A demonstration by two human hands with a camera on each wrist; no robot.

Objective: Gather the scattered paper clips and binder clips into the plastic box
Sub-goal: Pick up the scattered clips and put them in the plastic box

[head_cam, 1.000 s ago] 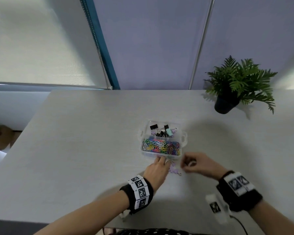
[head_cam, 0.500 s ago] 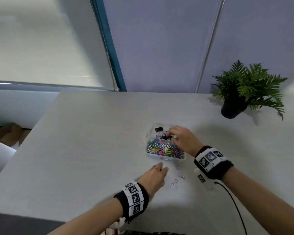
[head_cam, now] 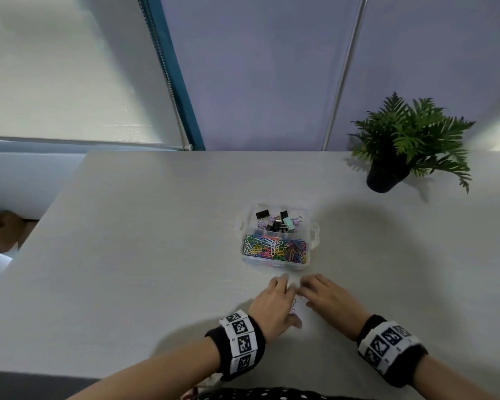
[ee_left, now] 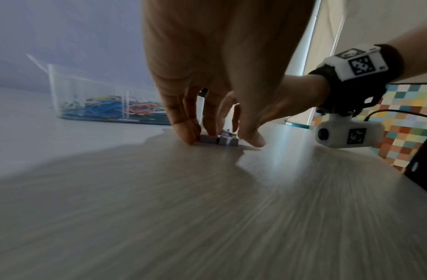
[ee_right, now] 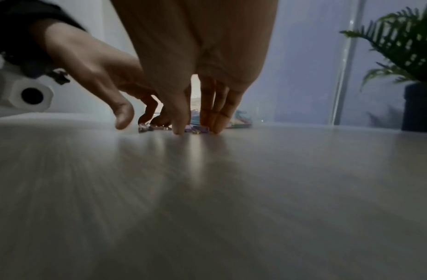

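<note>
The clear plastic box [head_cam: 314, 237] stands mid-table, with binder clips in its far compartment and coloured paper clips in the near one. Just in front of it my left hand [head_cam: 274, 304] and right hand [head_cam: 325, 295] meet over a few small lilac binder clips [head_cam: 294, 306] lying on the table. In the left wrist view my left fingertips [ee_left: 187, 137] and thumb stand on either side of the lilac clips [ee_left: 218, 140], touching one end. In the right wrist view my right fingertips [ee_right: 216, 128] and thumb come straight down around more clips [ee_right: 198, 130]. Neither hand lifts anything.
A potted fern [head_cam: 407, 145] stands at the far right of the grey table [head_cam: 156, 255]. The table's left edge drops off to the floor. A wall and a window blind run behind the table's far edge.
My right hand has come back from the box to the table in front of it. My left hand has shifted slightly right, and both now touch down on the loose clips.
</note>
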